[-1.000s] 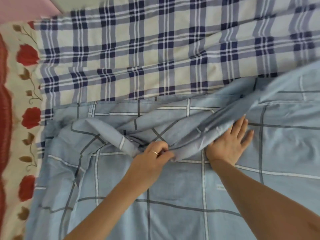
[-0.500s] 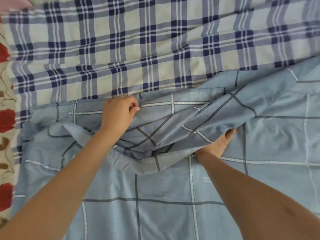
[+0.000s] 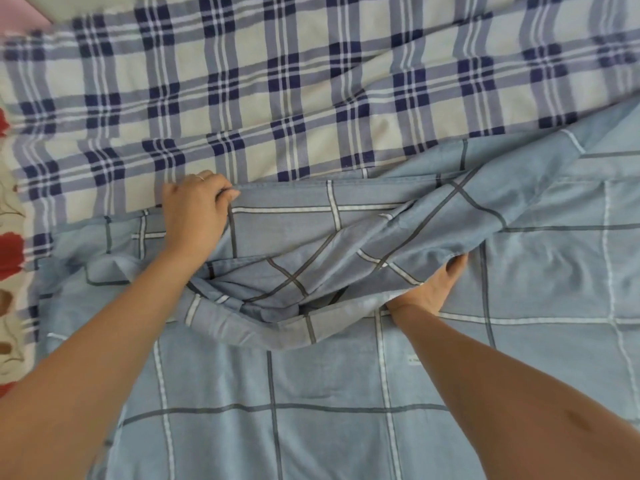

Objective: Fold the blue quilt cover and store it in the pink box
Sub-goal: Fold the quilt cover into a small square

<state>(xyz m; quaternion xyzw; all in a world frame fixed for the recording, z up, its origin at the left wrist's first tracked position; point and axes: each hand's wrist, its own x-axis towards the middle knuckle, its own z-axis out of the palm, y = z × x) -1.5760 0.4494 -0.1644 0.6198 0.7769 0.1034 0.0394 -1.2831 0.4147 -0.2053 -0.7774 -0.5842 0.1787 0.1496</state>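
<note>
Both hands [image 3: 195, 216] [image 3: 431, 292] grip quilt cover [image 3: 311, 375] folds.

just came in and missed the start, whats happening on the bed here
A person is partway through folding a blue quilt cover spread over a plaid sheet. The left hand grips the cover's far edge, while the right hand is tucked under a bunched fold in the middle, palm up. The cover is rumpled between the hands, not a neat fold yet. A pink patch shows at the top left corner; whether that is the box cannot be told.
</note>
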